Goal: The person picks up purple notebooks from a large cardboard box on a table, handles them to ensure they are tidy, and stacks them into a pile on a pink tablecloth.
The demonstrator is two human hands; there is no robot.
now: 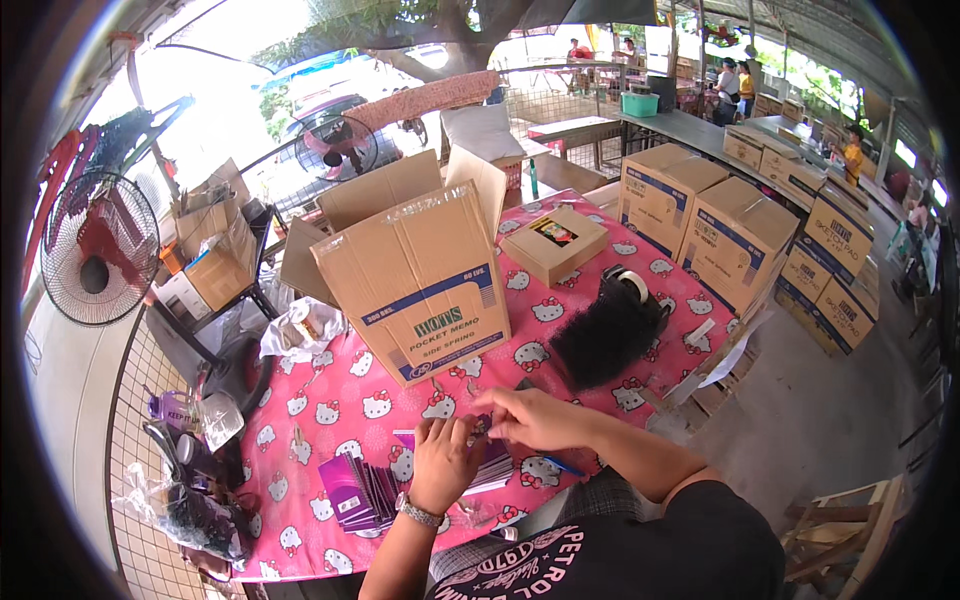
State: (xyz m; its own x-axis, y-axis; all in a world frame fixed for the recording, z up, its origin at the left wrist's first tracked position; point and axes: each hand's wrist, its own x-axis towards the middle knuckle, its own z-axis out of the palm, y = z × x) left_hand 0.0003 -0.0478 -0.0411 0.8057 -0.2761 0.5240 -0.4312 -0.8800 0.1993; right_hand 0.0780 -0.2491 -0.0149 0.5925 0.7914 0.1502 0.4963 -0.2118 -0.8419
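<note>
Over the near middle of the table, my left hand, with a watch at its wrist, has its fingers bent and closed. My right hand reaches in from the right, and its fingertips meet those of the left hand. Whatever small thing lies between the fingertips is too hidden to name. Just beneath the hands sits a stack of purple notebooks, partly covered by the left hand. To the left, a fanned row of purple spiral notebooks lies on the cloth. A blue pen rests beside the right forearm.
A pink patterned tablecloth covers the table. An open carton stands tilted beyond my hands. Farther right are a small flat box, a black bristly pile and a tape roll. Stacked cartons and a fan flank the table.
</note>
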